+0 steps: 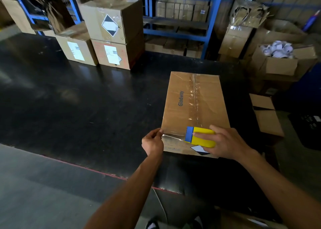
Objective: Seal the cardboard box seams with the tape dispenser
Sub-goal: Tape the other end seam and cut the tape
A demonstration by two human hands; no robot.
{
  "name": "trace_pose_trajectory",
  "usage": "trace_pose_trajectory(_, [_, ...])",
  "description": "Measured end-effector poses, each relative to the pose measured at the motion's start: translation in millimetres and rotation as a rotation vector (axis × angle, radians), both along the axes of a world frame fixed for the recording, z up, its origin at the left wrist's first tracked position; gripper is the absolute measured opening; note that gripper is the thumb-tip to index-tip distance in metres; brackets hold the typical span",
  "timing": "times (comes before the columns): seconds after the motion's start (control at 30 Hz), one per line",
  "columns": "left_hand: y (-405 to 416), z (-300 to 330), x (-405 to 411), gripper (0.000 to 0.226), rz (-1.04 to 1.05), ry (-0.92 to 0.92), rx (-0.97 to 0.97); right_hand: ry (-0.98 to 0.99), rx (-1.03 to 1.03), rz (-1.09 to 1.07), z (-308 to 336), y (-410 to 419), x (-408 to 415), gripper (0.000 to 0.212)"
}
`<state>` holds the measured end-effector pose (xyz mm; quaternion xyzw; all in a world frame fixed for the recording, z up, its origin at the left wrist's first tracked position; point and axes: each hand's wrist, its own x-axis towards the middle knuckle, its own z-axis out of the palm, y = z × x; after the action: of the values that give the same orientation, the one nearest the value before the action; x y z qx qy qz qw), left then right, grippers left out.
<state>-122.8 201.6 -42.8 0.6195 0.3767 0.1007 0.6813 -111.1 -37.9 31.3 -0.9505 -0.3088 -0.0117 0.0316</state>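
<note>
A brown cardboard box (175, 110) printed "Glodway" stands on the black table, its top centre seam covered by clear tape (195, 96). My right hand (225, 142) grips a yellow and blue tape dispenser (199, 136) at the box's near top edge. A strip of clear tape (172, 137) stretches left from the dispenser along that near edge. My left hand (152, 141) pinches the strip's free end at the box's near left corner.
Stacked labelled boxes (107, 37) stand at the table's (69, 98) far side before blue shelving (175, 11). Open cartons (281, 60) crowd the right, one holding white rolls. A small box (267, 115) sits right of the table. The table's near edge runs diagonally below my arms.
</note>
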Motion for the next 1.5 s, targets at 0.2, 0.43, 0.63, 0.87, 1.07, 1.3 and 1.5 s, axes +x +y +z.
trace_pose_trajectory(0.2, [1.9,-13.4,2.1,0.007,0.027,0.02,-0.003,0.018,-0.042,-0.032,-4.1,9.6,5.4,0.049])
trace_pose_trajectory(0.43, [18.0,-23.3,2.9,0.021,-0.153,-0.004,0.222,0.028,-0.113,-0.048,-8.0,9.9,11.1,0.052])
trace_pose_trajectory(0.63, [66.0,-47.0,3.3,0.089,-0.519,-0.184,1.007,0.048,-0.114,-0.049,-5.4,9.8,11.0,0.052])
trace_pose_trajectory(0.87, [49.0,-35.9,49.9,0.05,-1.123,-0.841,1.558,0.072,-0.17,-0.085,-4.1,9.1,11.3,0.057])
trace_pose_trajectory(1.07, [63.3,-55.0,58.9,0.049,-1.268,-0.716,1.444,0.027,-0.169,-0.042,-11.5,11.3,10.9,0.061])
trace_pose_trajectory(1.3, [66.6,-51.9,63.0,0.049,-1.29,-0.722,1.381,-0.006,-0.157,0.03,5.6,-4.4,8.3,0.059])
trace_pose_trajectory(1.5, [61.9,-53.6,69.2,0.055,-1.304,-0.741,1.419,-0.001,-0.15,-0.053,4.5,-75.8,0.2,0.061])
